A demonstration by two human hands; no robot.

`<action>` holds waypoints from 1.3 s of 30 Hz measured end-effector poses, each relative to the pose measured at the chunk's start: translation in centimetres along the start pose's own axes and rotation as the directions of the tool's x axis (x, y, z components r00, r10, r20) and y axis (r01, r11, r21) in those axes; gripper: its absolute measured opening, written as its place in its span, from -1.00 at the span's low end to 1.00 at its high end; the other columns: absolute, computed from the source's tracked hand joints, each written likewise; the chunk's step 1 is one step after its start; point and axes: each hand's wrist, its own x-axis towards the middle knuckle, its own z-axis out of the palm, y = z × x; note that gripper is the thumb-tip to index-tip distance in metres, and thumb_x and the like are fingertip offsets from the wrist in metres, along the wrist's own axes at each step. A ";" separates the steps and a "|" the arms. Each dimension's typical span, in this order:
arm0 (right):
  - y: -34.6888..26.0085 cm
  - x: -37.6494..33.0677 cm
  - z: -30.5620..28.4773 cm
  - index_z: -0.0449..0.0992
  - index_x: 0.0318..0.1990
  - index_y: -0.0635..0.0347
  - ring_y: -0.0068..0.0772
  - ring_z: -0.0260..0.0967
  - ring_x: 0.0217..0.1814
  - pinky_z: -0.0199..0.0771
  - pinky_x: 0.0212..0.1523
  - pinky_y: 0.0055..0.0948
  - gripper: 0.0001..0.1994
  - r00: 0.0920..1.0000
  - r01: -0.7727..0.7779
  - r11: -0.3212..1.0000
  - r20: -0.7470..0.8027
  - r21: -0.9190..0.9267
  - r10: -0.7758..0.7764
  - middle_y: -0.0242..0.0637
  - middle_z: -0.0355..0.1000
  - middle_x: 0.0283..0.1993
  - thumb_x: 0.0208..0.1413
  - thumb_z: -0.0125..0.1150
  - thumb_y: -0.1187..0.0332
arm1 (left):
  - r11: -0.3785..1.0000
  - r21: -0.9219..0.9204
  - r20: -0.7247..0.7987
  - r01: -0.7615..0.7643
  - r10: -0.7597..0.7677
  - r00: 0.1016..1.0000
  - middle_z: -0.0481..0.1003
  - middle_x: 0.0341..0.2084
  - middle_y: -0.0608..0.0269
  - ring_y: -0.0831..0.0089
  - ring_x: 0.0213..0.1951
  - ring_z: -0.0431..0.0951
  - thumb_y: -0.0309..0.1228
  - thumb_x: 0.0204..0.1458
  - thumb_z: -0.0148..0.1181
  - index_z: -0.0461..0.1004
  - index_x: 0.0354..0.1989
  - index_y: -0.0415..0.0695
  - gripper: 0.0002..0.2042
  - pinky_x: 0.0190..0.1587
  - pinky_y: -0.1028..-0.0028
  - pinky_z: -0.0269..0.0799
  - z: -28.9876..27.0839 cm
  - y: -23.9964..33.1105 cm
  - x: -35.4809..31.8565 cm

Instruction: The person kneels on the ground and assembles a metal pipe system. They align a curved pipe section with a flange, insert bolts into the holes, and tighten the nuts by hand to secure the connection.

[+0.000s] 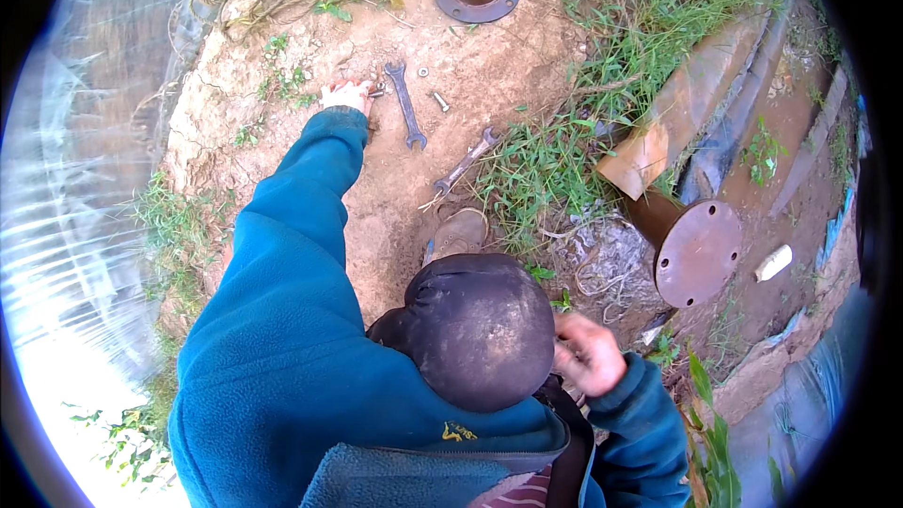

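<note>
Brushing the nut [423, 71] or loose bolt [440, 102], upper middle of the frame, could lose it in the grass [536, 169]; likely cause, a sweeping left hand [348, 96]. Left arm [306, 183] nearly straight toward upper left, fingers at a second bolt [377, 91]; cannot tell if pinched. Right hand [589, 356], right of centre, fingers curled near the knee [484, 329]; contents hidden.

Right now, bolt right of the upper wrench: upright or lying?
Lying: the bolt shows its shank lengthwise along the dirt, beside the upper wrench.
</note>
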 end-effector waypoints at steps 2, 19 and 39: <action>0.3 0.7 -0.5 0.38 -0.11 0.34 -0.27 0.38 -0.16 0.36 -0.12 -0.41 -0.75 0.959 -0.214 0.967 -0.159 0.137 0.235 -0.09 0.39 -0.21 0.03 0.05 0.46 | 0.998 0.045 -0.003 -0.043 0.043 0.999 0.43 -0.23 0.27 0.27 -0.05 0.34 -0.23 -0.10 0.06 0.41 -0.21 0.13 -0.77 0.03 0.15 0.04 -0.4 0.1 0.3; 5.4 16.7 3.4 0.32 -0.06 0.27 -0.49 0.41 -0.29 0.45 -0.34 -0.54 -0.72 0.857 0.136 0.550 -0.377 0.824 0.352 -0.26 0.40 -0.24 0.15 -0.03 0.30 | -0.099 -0.995 -0.026 0.013 0.386 0.922 0.48 -0.33 0.25 0.52 -0.27 0.46 -0.48 -0.05 0.15 0.44 -0.23 -0.21 -0.80 -0.16 0.53 0.37 -11.3 12.3 -6.2; 12.7 5.3 0.9 0.34 -0.03 0.27 -0.63 0.23 -0.57 0.30 -0.57 -0.65 -0.73 0.256 0.490 0.728 -0.877 0.480 0.406 -0.28 0.40 -0.37 0.12 0.02 0.39 | 0.907 -0.382 -0.170 -0.176 0.118 0.978 0.43 -0.49 0.22 0.37 -0.43 0.45 -0.38 -0.25 0.22 0.38 -0.35 -0.17 -0.73 -0.30 0.42 0.38 1.9 5.4 7.6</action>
